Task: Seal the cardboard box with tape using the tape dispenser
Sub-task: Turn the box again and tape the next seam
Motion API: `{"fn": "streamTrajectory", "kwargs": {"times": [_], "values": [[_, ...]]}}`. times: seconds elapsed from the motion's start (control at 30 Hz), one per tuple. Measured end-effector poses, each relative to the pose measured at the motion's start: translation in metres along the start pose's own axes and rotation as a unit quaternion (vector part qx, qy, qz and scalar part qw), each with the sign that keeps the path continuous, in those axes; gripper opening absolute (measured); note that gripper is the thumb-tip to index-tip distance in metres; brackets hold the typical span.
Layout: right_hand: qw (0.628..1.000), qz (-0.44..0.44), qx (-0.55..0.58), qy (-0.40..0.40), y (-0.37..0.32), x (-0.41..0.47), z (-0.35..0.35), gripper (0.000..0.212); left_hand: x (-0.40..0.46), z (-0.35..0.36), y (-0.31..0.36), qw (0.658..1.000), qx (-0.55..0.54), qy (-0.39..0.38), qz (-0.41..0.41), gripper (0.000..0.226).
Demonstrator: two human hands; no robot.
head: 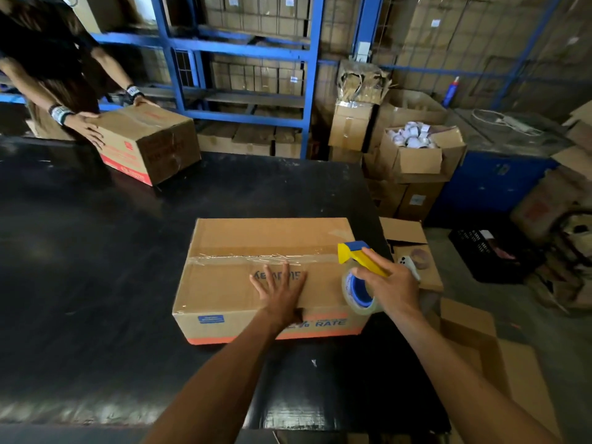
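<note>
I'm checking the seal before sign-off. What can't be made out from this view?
- Right end of the tape seam: hidden by the dispenser and right hand.
- Handwriting on the box: partly under the left hand.
- Far and right box sides: face away from the head camera.
- Blue label: too small.

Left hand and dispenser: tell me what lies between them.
Head view: only bare box top lies between the flat left hand and the dispenser in the right hand.

- Left hand (278, 291) lies flat, fingers spread, on the brown cardboard box (266, 241) on the black table (96, 251).
- Right hand (389, 283) grips the yellow-and-blue tape dispenser (360, 257) at the box's right end, beside the clear tape strip (256, 258).
</note>
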State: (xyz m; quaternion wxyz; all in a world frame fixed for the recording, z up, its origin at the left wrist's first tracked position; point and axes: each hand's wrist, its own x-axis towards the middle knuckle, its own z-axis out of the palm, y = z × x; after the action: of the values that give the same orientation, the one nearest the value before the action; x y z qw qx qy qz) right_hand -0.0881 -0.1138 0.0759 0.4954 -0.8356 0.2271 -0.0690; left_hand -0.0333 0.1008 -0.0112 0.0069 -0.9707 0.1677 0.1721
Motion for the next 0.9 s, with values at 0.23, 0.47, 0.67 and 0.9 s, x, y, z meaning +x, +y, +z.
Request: {"fn": "streamTrajectory", "kwargs": {"times": [0.23,0.47,0.67,0.9], "values": [[0.998,0.031,0.046,0.013,0.011,-0.008,-0.016,0.047,0.006,-0.025,-0.059,0.987,0.094,-0.032,0.127,0.107],[0.996,0.034,0.082,0.024,-0.001,0.003,-0.020,0.045,0.002,-0.051,-0.073,0.985,0.064,-0.113,0.110,0.108],[0.993,0.029,0.118,0.013,-0.015,0.011,-0.009,0.046,0.002,-0.017,0.062,0.981,-0.179,-0.054,-0.041,0.139],[0.996,0.026,0.083,-0.008,0.001,0.014,-0.016,0.050,0.014,-0.017,0.050,0.997,-0.070,-0.036,-0.005,0.129]]}}
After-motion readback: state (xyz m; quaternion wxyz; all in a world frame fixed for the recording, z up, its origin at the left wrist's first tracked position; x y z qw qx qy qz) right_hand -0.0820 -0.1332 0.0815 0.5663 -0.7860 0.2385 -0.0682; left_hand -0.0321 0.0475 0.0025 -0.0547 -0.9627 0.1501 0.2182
